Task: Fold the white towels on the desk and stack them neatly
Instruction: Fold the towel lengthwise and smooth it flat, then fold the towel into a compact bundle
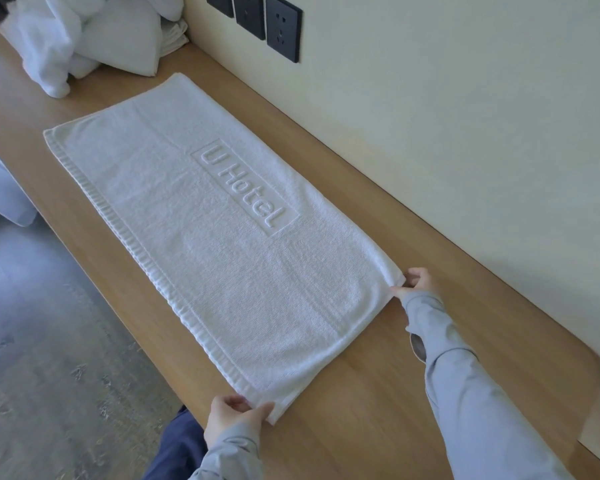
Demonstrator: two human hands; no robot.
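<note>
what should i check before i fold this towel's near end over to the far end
1. Left hand grips the near left corner of the towel: ok.
2. Right hand pinches the near right corner with its fingers: ok.
3. Towel lies flat, with no large wrinkles showing: ok.
4. Whole towel rests on the desk, with wood showing along both long edges: ok.
5. Far end lies apart from the pile of unfolded towels: ok, but the gap is narrow.
6. Any layers underneath are lined up: cannot tell, since only the top face shows.
</note>
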